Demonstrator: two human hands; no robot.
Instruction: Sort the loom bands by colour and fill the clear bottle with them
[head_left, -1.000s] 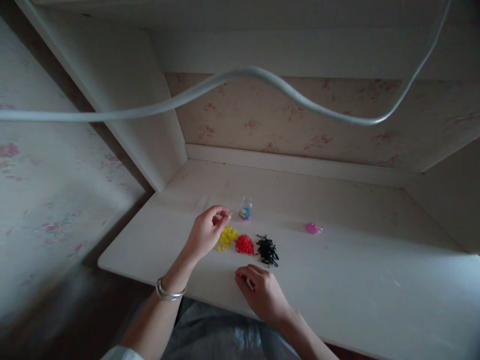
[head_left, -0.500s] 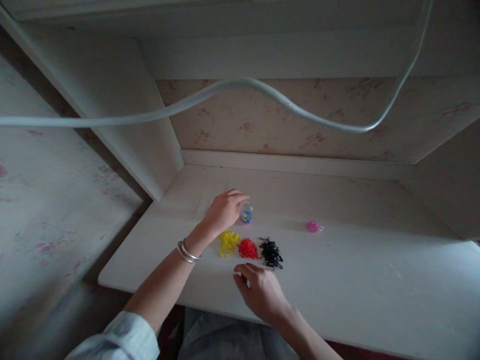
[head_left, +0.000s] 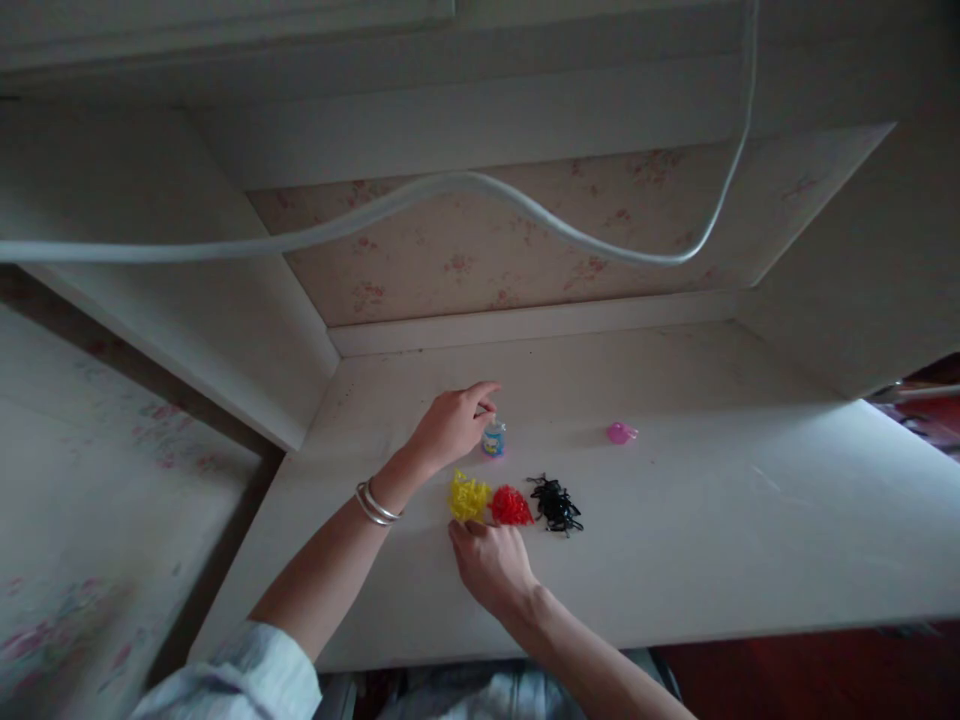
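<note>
A small clear bottle [head_left: 493, 440] with a blue label and a pinkish base stands upright on the white desk. At its top is my left hand [head_left: 454, 425], index finger stretched out above and fingers apart; whether a fingertip touches the bottle I cannot tell. My right hand [head_left: 491, 565] reaches the near edge of a pile of yellow rubber bands [head_left: 469, 497], its fingers pressed together and what lies between them hidden. To the right of that pile are a heap of red rubber bands [head_left: 511, 506] and a heap of black rubber bands [head_left: 556, 503].
A small pink object [head_left: 621, 433], perhaps a lid, lies farther right on the white desk [head_left: 690, 520]. A white cable [head_left: 465, 182] hangs across the view above my hands. Side panels [head_left: 247, 340] and a floral back wall [head_left: 480, 260] enclose the desk.
My right hand has moved left and forward from in front of the red heap to the yellow pile. My left hand's fingers have spread at the bottle top. The view has tilted.
</note>
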